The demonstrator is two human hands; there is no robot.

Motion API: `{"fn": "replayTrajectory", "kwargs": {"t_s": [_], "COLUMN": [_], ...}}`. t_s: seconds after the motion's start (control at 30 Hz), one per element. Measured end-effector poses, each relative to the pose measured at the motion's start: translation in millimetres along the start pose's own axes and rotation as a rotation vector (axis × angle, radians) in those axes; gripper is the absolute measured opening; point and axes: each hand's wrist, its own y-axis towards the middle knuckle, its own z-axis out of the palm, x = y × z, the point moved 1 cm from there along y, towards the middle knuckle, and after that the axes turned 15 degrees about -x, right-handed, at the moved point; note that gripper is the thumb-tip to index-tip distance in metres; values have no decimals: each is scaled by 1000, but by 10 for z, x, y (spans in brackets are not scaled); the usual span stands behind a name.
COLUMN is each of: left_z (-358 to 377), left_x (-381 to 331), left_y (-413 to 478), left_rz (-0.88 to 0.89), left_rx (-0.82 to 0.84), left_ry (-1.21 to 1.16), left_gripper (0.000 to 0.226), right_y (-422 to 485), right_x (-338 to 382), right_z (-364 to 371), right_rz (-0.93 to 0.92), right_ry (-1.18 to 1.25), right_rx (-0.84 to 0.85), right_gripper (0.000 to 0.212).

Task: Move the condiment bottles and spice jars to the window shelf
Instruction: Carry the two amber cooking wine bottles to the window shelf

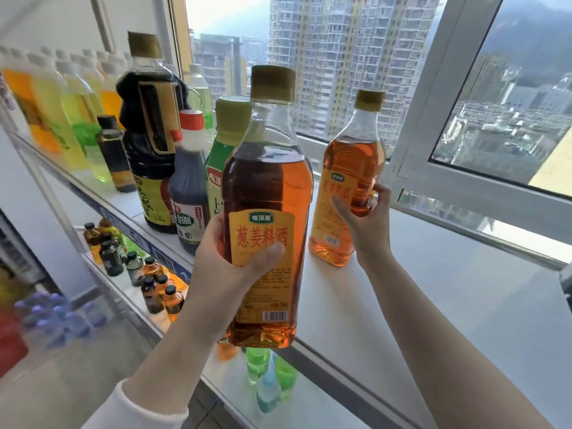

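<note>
Big amber bottle (266, 187), nearest & largest, is held upright in the air by the near edge of the window shelf (433, 289). Left hand (229, 267) wraps it at the label, fingers curled round the back, thumb across the front. Second amber bottle (349, 168), further right, stands on the shelf w/ right hand (365, 224) gripping its lower body, thumb on the label. Left of these stand a tall dark soy bottle (151, 144), green-label bottle (226, 134), red-capped vinegar bottle (188, 181) & small dark bottle (114, 153).

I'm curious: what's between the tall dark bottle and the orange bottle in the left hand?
Head view: a red-capped vinegar bottle and a green-capped bottle.
</note>
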Motion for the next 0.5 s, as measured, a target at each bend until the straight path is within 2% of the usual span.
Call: {"fn": "replayTrajectory", "kwargs": {"t_s": [0.27, 0.5], "left_z": [-12, 30], "left_x": [0, -23], "left_y": [-20, -84], "left_rz": [13, -14], "left_rx": [16, 44], "left_ry": [-4, -35], "left_gripper": [102, 93], "right_y": [31, -16], "right_x": [-96, -39], "right_z": [74, 64], "right_rz": [-39, -45], "right_ry": [-44, -153], "right_rx": [11, 4], "right_gripper": [55, 60]}}
